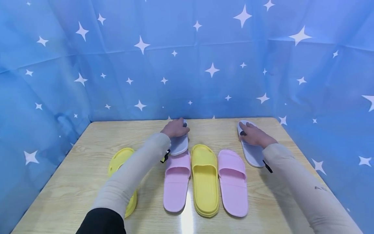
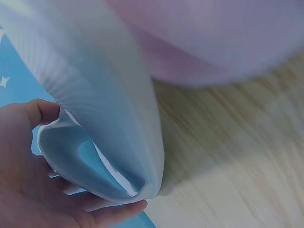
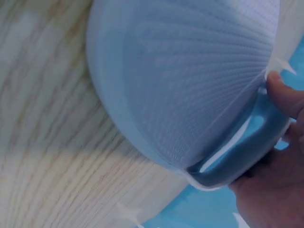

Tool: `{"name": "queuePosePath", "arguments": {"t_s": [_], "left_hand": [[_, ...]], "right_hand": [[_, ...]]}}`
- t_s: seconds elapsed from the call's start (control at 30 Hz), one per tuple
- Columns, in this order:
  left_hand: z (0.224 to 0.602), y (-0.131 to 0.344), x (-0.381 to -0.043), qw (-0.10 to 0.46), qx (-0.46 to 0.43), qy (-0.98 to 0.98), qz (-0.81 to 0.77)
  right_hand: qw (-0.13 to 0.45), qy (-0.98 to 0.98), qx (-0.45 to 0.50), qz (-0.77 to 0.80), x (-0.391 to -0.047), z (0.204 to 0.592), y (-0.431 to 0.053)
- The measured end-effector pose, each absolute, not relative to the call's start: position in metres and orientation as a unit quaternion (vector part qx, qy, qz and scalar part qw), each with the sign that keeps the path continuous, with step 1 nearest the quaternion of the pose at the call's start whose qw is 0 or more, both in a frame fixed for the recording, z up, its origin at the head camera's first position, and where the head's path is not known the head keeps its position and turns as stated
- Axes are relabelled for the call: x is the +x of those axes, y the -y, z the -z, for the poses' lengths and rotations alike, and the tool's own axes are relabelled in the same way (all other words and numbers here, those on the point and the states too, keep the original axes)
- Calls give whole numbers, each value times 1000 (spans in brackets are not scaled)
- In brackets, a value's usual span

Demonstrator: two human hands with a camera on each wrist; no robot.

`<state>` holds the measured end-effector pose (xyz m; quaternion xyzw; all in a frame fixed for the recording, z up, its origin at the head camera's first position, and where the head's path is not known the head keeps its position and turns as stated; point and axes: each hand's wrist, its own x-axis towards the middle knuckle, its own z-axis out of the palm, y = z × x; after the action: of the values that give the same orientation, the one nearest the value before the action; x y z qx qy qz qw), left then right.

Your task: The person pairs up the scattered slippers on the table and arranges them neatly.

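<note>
At the back of the table, my left hand [image 1: 176,127] grips a pale blue-grey slipper [image 1: 179,147] by its strap. The left wrist view shows thumb and fingers around the strap of this slipper [image 2: 104,71], whose sole is tilted. Further right, my right hand [image 1: 253,135] holds the matching slipper [image 1: 253,155] over its strap. In the right wrist view the ribbed footbed of that slipper [image 3: 175,85] faces the camera, with the thumb at the strap's edge. A pink slipper [image 1: 176,191] lies just in front of the left hand's slipper, whose near end overlaps it.
A yellow slipper [image 1: 205,185] lies beside that pink one, with another pink slipper [image 1: 233,188] to its right. Another yellow slipper [image 1: 118,159], at the left, is partly hidden under my left forearm. A blue star-patterned curtain [image 1: 187,48] surrounds the wooden table [image 1: 87,162].
</note>
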<state>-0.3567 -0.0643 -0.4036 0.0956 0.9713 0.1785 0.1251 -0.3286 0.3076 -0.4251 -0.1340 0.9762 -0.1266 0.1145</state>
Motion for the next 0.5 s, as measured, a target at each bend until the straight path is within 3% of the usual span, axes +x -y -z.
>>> {"name": "queuePosePath", "arguments": {"t_s": [0.5], "left_hand": [[391, 3, -359, 149, 129, -959, -203]], "right_hand": [[106, -978, -130, 122, -326, 426, -308]]}}
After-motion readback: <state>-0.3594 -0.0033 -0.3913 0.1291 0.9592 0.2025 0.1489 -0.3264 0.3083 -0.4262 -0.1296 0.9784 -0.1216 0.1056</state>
